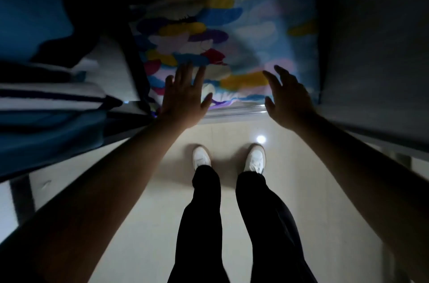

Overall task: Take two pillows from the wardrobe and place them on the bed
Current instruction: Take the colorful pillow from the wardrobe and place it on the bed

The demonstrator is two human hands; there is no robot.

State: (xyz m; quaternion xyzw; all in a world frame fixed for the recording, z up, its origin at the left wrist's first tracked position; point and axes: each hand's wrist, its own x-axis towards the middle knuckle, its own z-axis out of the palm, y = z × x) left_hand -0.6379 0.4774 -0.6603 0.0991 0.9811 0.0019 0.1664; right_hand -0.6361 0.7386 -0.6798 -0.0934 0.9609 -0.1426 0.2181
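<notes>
Inside the wardrobe opening ahead, a pillow (232, 34) with blue, yellow, red and purple patches fills the compartment. Left hand (185, 97), fingers spread, lies flat against its lower edge; right hand (286, 99) hovers near, fingers open, gripping nothing.

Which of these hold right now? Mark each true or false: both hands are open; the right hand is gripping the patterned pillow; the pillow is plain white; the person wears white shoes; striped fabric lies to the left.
1. Both hands are open. True: the left hand and right hand have spread fingers.
2. The right hand grips the patterned pillow. False: it is open near the pillow's lower edge, closed on nothing.
3. The pillow is plain white. False: it has many coloured patches.
4. The person wears white shoes. True.
5. Striped fabric lies to the left. True.
</notes>
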